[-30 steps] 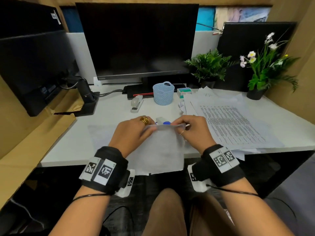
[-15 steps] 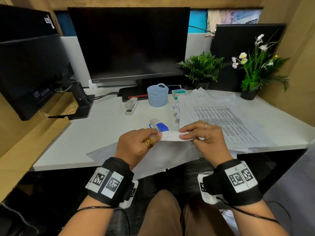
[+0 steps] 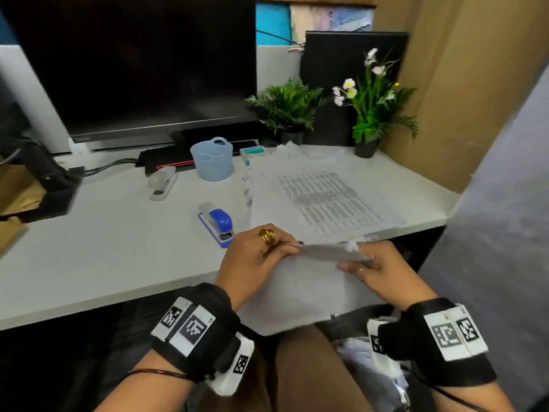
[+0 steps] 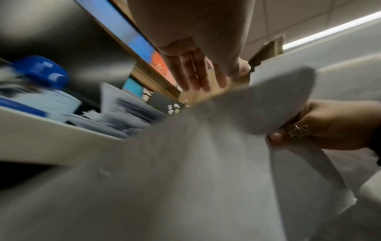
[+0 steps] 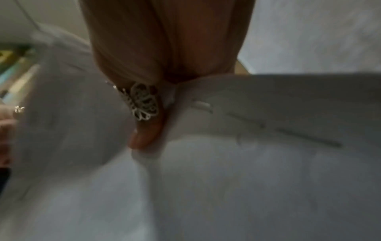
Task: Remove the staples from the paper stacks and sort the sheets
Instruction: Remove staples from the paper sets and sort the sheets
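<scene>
Head view: paper stack [image 3: 309, 289] btwn both hands.

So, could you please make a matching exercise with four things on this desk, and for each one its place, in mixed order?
Things:
1. blue and grey stapler
2. light blue plastic basket
3. pot of white flowers
4. unprinted white paper stack

Places:
A. at the back right corner of the white desk
B. held by both hands over the near desk edge
C. lying on the desk just beyond the left hand
D. standing in front of the black monitor

Pairs: 1-C, 2-D, 3-A, 4-B
</scene>
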Demonstrator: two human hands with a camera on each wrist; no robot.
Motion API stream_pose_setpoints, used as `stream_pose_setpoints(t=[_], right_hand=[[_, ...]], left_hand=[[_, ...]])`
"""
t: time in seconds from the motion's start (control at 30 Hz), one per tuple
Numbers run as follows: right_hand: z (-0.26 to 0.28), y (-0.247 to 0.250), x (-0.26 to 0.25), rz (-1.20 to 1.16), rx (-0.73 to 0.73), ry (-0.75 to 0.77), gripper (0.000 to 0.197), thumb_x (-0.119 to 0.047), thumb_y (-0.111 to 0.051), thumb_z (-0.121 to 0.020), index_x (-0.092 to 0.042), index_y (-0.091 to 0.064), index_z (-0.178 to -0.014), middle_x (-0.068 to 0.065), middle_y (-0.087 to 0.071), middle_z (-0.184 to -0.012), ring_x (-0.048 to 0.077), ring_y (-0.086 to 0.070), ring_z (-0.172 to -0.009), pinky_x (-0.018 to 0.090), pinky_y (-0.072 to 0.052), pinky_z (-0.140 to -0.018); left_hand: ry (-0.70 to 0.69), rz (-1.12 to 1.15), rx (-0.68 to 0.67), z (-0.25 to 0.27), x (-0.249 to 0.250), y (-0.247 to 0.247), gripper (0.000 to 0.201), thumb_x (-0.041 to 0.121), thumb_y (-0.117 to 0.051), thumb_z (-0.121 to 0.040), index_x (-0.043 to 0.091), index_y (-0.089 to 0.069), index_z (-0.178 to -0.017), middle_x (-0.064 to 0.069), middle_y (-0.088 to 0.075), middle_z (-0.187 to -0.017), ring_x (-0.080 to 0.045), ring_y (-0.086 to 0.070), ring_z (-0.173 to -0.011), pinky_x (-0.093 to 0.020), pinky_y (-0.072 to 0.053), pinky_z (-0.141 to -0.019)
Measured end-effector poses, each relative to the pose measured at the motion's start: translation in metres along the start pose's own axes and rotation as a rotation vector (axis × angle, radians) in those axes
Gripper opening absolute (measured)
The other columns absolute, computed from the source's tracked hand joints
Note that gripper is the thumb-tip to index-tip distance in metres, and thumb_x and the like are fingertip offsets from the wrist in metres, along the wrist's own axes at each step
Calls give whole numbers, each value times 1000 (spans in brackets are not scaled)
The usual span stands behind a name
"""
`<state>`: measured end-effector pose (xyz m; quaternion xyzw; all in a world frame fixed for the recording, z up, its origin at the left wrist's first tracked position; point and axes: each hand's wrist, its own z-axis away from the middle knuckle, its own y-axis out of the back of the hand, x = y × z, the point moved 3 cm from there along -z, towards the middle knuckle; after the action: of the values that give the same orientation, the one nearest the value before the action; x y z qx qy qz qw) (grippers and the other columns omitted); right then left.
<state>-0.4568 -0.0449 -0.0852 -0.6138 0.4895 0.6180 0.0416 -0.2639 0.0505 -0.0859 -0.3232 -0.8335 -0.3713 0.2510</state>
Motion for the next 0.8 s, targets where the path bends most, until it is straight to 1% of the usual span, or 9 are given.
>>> stream_pose_setpoints(t=[0.03, 0.07, 0.1, 0.23, 0.33, 0.43, 0.53, 0.7, 0.8], right_hand=[[8, 11, 7, 60, 8, -27, 56, 22, -55, -80, -29, -65, -58, -37, -59, -64, -23, -55, -75, -3, -37, -71], [14, 22, 16, 144, 32, -41, 56, 27, -51, -75, -24, -71, -62, -39, -59, -64, -21, -57, -77, -3, -38, -72], [20, 32, 27, 240, 68, -61, 65, 28, -50, -70, -31, -75, -73, -38, -61, -70, -16, -60, -83, -1, -39, -76], [41, 66, 67, 516, 209, -172, 60, 22, -50, -65, -26, -78, -87, -7, -74, -91, 18, -68, -91, 30, -52, -88], [48, 69, 97, 577, 167, -322, 52, 19, -52, -69, -22, -78, -87, 6, -74, -94, 29, -67, -92, 34, -51, -89], [51, 63, 124, 541, 35, -458, 39, 14, -59, -75, -19, -78, -85, 7, -74, -92, 26, -67, -90, 23, -47, -86], [46, 52, 161, 522, -78, -585, 33, 6, -61, -78, -21, -78, -85, 3, -74, -95, 21, -66, -92, 20, -45, -84], [33, 20, 223, 531, -190, -791, 34, 3, -55, -83, -22, -78, -84, 5, -70, -105, 24, -64, -96, 27, -49, -86], [31, -1, 246, 569, -251, -826, 34, 2, -54, -83, -22, -77, -91, 7, -69, -107, 27, -63, -99, 31, -51, -87]], left_hand=[[-8, -47, -64, -7, 0, -13, 20, 38, -59, -85, 23, -71, -90, 17, -65, -93, 1, -60, -91, -16, -46, -83], [-32, -126, -112, -14, 1, -26, 31, 46, -52, -86, 24, -70, -96, 17, -62, -101, 0, -55, -99, -14, -41, -85], [-63, -209, -144, -20, 3, -38, 40, 51, -44, -87, 24, -69, -104, 13, -59, -108, -2, -49, -106, -12, -36, -87], [-88, -446, -261, -55, 4, -91, 58, 58, -26, -90, 26, -58, -128, -1, -47, -137, -18, -35, -126, -34, -31, -100], [-29, -629, -423, -77, -5, -129, 56, 58, -29, -95, 28, -45, -138, -1, -40, -145, -21, -33, -133, -39, -22, -108], [56, -689, -482, -87, -17, -149, 55, 55, -28, -96, 22, -44, -138, -1, -48, -138, -22, -43, -125, -38, -28, -105], [122, -532, -429, -85, -34, -151, 52, 55, -37, -94, 19, -57, -125, 2, -54, -127, -20, -46, -118, -34, -34, -101], [174, -260, -303, -83, -44, -145, 38, 43, -47, -95, 16, -70, -108, 1, -64, -112, -19, -51, -111, -31, -37, -99], [202, -177, -258, -82, -48, -143, 42, 47, -43, -94, 17, -72, -100, 2, -66, -104, -19, -55, -103, -32, -42, -93]])
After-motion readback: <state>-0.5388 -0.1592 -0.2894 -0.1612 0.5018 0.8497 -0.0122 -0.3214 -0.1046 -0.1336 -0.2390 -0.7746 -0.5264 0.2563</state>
